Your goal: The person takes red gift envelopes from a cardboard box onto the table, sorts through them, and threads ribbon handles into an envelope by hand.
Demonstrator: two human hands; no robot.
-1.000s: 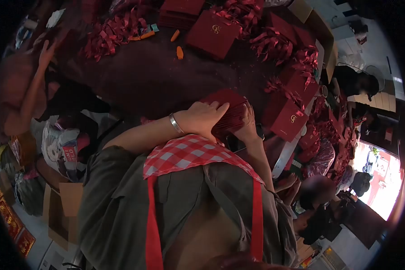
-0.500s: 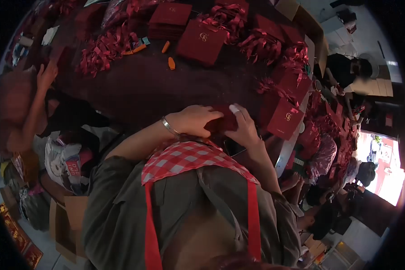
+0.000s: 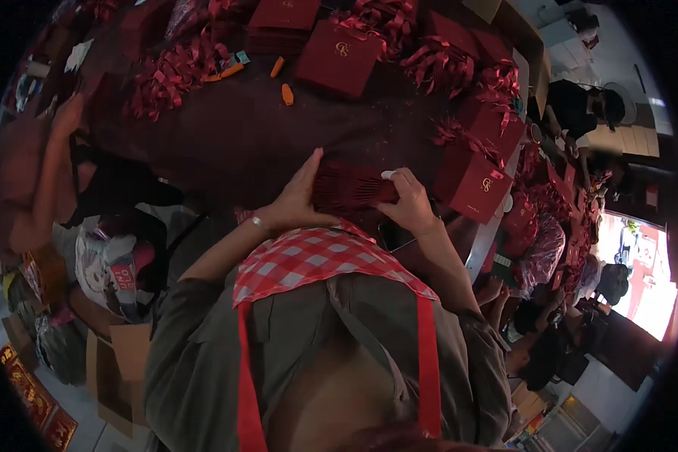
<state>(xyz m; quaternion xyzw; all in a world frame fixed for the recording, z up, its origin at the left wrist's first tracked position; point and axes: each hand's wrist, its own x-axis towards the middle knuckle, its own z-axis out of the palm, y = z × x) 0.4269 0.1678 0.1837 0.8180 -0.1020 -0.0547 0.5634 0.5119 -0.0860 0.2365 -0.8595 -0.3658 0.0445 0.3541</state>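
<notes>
A dark red stack of folded bags or cards (image 3: 348, 187) stands on edge between my hands, just beyond the checked apron. My left hand (image 3: 297, 197) presses flat along the stack's left end, with the thumb apart from the raised fingers. On the right end, my right hand (image 3: 410, 202) grips the stack, its fingers curled and a white cover on one fingertip. Beyond them, two orange tools (image 3: 287, 94) lie on the dark table cover (image 3: 241, 143). A red bag with a gold logo (image 3: 337, 59) lies at the far side.
Red ribbon piles (image 3: 181, 75) and more red bags (image 3: 473, 184) line the far and right parts of the table. A co-worker's arm (image 3: 53, 162) reaches in at the left. An open cardboard box (image 3: 113, 377) stands at the lower left, and other people are at the right.
My left hand has opened from its curled hold and moved to the stack's left end. The stack's folded edges now face up. My right hand stays at the right end.
</notes>
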